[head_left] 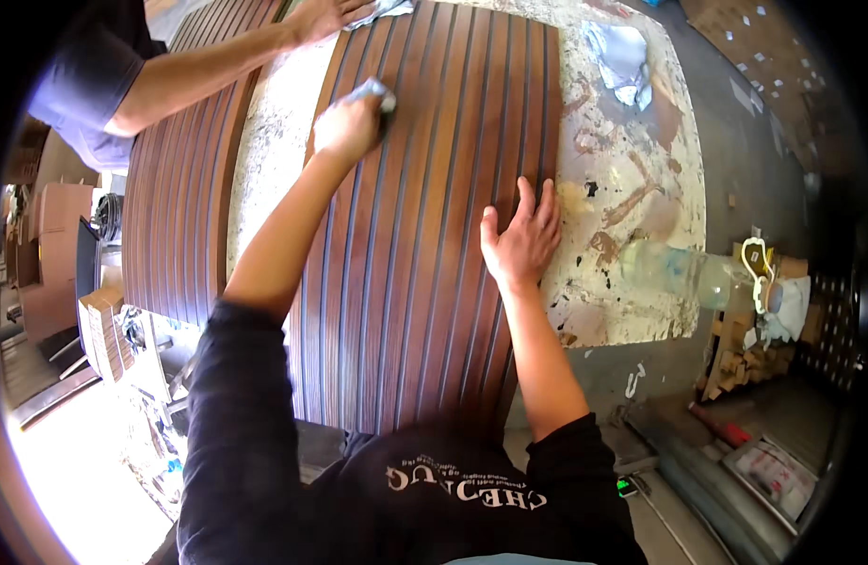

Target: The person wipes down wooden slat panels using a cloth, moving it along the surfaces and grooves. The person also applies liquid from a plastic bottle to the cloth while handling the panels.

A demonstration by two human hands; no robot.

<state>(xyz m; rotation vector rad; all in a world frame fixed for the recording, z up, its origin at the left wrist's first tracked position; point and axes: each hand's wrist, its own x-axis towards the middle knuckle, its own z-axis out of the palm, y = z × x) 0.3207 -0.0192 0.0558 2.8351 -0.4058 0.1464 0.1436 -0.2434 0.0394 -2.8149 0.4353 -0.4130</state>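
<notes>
A brown slatted wood panel with dark grooves lies lengthwise in front of me. My left hand is closed around a bunched light-blue cloth, at the panel's left side toward the far end. Something dark shows at the cloth's right edge, too small to name. My right hand rests open on the panel's right edge, thumb and fingers apart, holding nothing. Another pale blue cloth lies crumpled on the paint-stained tabletop, to the panel's right.
At the upper left, a co-worker's arm reaches toward the panel's far end, the hand on a cloth. A second slatted panel lies on the left. A clear bottle is at the table's near right, beside a white hook.
</notes>
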